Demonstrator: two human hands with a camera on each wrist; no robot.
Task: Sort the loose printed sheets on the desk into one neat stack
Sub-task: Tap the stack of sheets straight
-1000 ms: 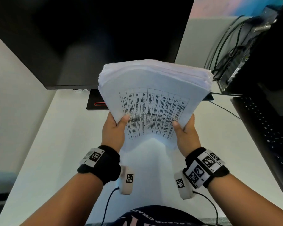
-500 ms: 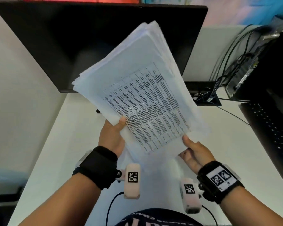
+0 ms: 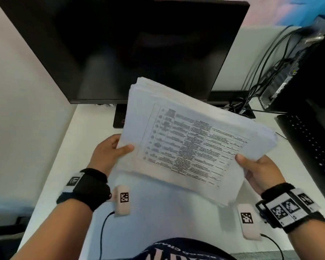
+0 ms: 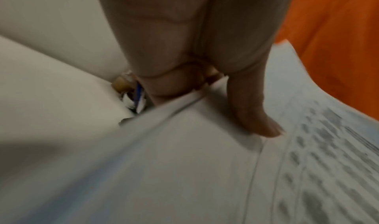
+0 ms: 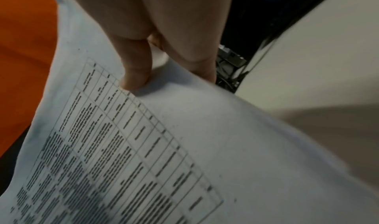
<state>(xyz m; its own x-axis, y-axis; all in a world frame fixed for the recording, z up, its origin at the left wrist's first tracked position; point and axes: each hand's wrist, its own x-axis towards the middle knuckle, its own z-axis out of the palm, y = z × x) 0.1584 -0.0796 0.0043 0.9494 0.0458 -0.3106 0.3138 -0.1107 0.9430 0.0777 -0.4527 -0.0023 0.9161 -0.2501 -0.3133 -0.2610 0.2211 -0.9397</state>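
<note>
A thick stack of printed sheets [image 3: 191,139] hangs in the air above the white desk [image 3: 173,212], its top page showing a printed table. My left hand [image 3: 118,147] grips the stack's left edge, thumb on top and fingers underneath. My right hand [image 3: 251,166] grips the right near corner the same way. In the left wrist view my thumb [image 4: 252,114] presses on the stack of sheets [image 4: 184,170]. In the right wrist view my thumb [image 5: 135,71] pins the top page of the stack [image 5: 184,138] beside the table's border. The sheet edges fan out unevenly at the far side.
A dark monitor [image 3: 131,47] stands behind the stack, its base [image 3: 118,119] on the desk. A black keyboard [image 3: 311,147] lies along the right edge. A computer case [image 3: 289,72] with several cables [image 3: 255,91] sits at the back right. A pale partition [image 3: 23,109] bounds the left.
The stack has turned clockwise, from upright to tilted to lying wide between my hands. My right hand has swung out to the right; my left keeps its grip on the left edge.
</note>
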